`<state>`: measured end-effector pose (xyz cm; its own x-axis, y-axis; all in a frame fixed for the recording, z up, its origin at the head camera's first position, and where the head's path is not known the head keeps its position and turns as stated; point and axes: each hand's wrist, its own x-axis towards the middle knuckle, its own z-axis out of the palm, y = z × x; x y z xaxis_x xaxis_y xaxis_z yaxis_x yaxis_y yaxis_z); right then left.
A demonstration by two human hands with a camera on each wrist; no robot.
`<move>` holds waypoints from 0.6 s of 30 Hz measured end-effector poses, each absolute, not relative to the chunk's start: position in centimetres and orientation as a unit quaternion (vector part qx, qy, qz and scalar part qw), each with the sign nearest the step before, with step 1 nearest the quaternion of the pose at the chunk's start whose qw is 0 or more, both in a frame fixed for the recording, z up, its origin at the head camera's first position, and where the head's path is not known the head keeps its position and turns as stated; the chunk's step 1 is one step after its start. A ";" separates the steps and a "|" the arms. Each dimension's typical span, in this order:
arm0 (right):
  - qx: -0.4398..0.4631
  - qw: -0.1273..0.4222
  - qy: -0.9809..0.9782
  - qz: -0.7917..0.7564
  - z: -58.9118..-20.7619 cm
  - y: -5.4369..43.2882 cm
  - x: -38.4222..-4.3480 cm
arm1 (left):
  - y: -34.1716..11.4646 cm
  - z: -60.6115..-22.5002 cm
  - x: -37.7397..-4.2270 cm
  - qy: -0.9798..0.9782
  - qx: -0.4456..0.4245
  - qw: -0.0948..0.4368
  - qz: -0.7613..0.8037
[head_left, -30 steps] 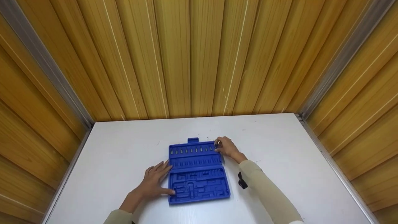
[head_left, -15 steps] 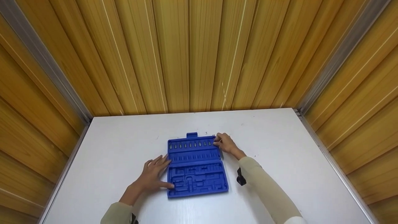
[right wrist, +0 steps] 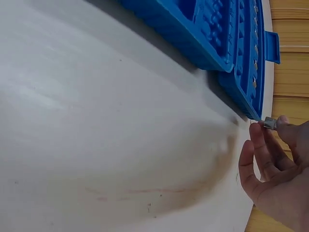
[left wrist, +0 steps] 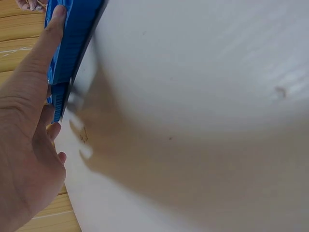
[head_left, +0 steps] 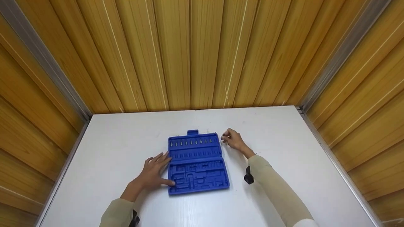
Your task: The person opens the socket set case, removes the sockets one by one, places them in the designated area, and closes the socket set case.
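A blue plastic tool case [head_left: 195, 162] lies unfolded on the white table, its moulded slots facing up. Several small metal screwdriver bits [head_left: 191, 142] stand in a row along the far half. My left hand [head_left: 153, 172] rests spread against the case's left side, the thumb lying on the near half's rim. Just off the far right corner, my right hand [head_left: 233, 138] pinches a small silver metal bit [right wrist: 270, 123] between thumb and forefinger; its tip is hidden by the fingers. The other right fingers are loosely bent in the right wrist view.
The white table [head_left: 126, 135] carries a few dark specks near the case's clasp [head_left: 193, 132]. Wood-patterned panels [head_left: 202, 56] wall the table at the back and both sides.
My right hand has drawn away from the case's far right corner, to the right, with the metal bit. The left hand keeps its place on the case. The head view has tilted slightly.
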<state>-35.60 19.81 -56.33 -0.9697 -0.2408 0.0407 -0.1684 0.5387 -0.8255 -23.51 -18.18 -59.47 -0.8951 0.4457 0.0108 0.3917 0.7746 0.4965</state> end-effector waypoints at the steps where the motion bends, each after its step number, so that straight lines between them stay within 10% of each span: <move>1: -0.116 0.045 0.875 -0.468 -56.2 20.2 -35.6 | -18.2 -59.5 -23.6 0.941 0.222 0.055 0.251; 18: -0.085 0.084 0.893 -0.434 -57.0 23.4 -33.8 | -17.9 -59.4 -23.3 0.940 0.218 0.049 0.258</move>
